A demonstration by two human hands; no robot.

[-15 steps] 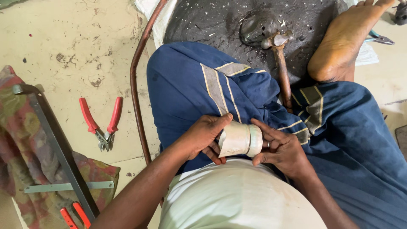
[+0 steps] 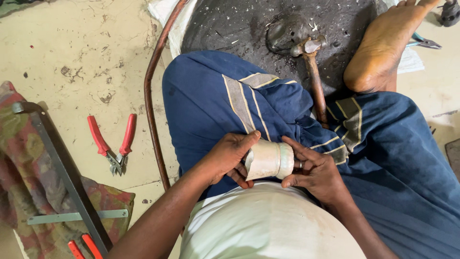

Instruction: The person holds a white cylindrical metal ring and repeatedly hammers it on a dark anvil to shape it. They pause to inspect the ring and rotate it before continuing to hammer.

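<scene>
Sitting on the floor, legs folded in blue trousers with grey and yellow stripes, white shirt filling the lower centre of the frame. Holding a short white sheet-metal cylinder lying sideways just above the shirt, at lower centre. Left hand gripping the cylinder's open left end, thumb pressing on top of the rim, fingers curling beneath. Right hand closing on the cylinder's right end, fingers wrapping over and under it, a ring showing on one finger. Both hands clamping on the same piece, one at each end, not touching each other.

Lying beyond the knees, in the upper centre: a dark round metal plate with a hammer resting on it, wooden handle pointing down toward the lap. Resting at the upper right: a bare foot, with a tool poking out just past it. Curving down the frame left of the thigh: a thin copper-coloured pipe. Lying open on the pale floor at middle left: red-handled pliers. Spreading in the lower left: a patterned cloth with a dark metal frame across it and two more red handles at the bottom edge.
</scene>
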